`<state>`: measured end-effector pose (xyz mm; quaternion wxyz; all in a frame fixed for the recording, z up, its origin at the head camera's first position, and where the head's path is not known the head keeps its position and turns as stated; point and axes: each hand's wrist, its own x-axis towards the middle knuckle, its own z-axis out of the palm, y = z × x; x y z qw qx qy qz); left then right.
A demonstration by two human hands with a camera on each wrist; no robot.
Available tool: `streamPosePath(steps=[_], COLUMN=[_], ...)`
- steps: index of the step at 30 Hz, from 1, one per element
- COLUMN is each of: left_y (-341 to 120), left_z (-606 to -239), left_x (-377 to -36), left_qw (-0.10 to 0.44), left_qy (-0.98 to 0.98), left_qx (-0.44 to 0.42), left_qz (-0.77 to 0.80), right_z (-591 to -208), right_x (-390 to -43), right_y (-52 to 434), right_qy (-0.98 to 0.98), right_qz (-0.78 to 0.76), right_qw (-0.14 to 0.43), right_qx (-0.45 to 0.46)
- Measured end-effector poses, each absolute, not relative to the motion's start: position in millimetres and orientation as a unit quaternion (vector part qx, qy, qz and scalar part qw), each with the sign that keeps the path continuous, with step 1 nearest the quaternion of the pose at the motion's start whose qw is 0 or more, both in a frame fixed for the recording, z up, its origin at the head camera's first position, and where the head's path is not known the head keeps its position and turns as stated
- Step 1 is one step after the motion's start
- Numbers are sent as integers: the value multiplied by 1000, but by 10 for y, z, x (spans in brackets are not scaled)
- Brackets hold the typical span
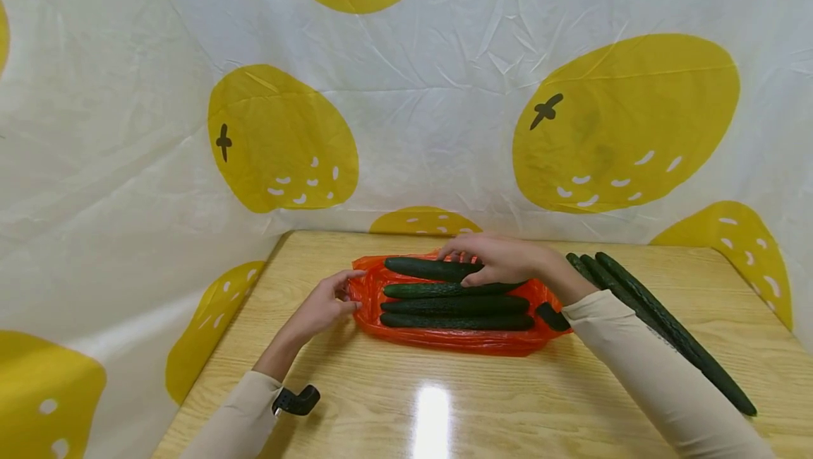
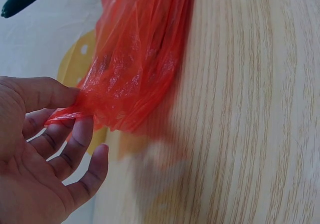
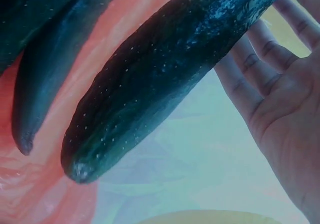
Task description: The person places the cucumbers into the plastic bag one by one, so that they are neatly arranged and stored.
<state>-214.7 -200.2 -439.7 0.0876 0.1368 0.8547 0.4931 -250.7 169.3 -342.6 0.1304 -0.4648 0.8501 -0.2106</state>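
Note:
A red plastic bag (image 1: 444, 340) lies spread on the table, with several dark green cucumbers side by side on it. My left hand (image 1: 325, 307) is at the bag's left end; in the left wrist view its thumb and fingers pinch the bag's gathered edge (image 2: 75, 115). Over the back of the bag, my right hand (image 1: 511, 260) holds the rearmost cucumber (image 1: 422, 268), fingers on its far side and thumb nearer me. In the right wrist view this cucumber (image 3: 145, 83) slants across, its blunt end toward the lower left. Another cucumber (image 3: 55, 63) lies beside it on the red plastic.
On the wooden table (image 1: 356, 402), three long cucumbers (image 1: 676, 328) lie slanted at the right, partly behind my right forearm. A white cloth (image 1: 432, 127) with yellow fruit prints hangs along the back and left. Black wrist devices (image 1: 296, 400) sit on both forearms.

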Motion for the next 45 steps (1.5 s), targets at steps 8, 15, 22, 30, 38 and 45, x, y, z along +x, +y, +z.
streamPosePath(steps=[8,15,22,30,38,45], left_y=[-2007,-2007,-2010,-2004,-2000,-2002], left_z=[-4405,-4402,-4403,-4390,-4385,-4381], left_x=[-2146,-2135,-2123,-2117,-2118,-2119], left_qw=[83,79,81,79,80,81], left_qy=[856,859,855,855,856,855], left_qx=[139,143,140,142,140,142], left_qz=[491,485,492,493,492,492], right_z=[-3590,-3750,-3844,-3888,-3978,-4045], right_x=[-2588,-2668,-2707,-2728,-2797,-2843], right_y=[1657,1615,1559,1492,1492,1491], right_qy=[846,850,867,890,906,915], right_qz=[-220,-213,-188,-158,-124,-100], right_qw=[127,115,97,82,68,52], right_qx=[-468,-467,-452,-421,-398,-388])
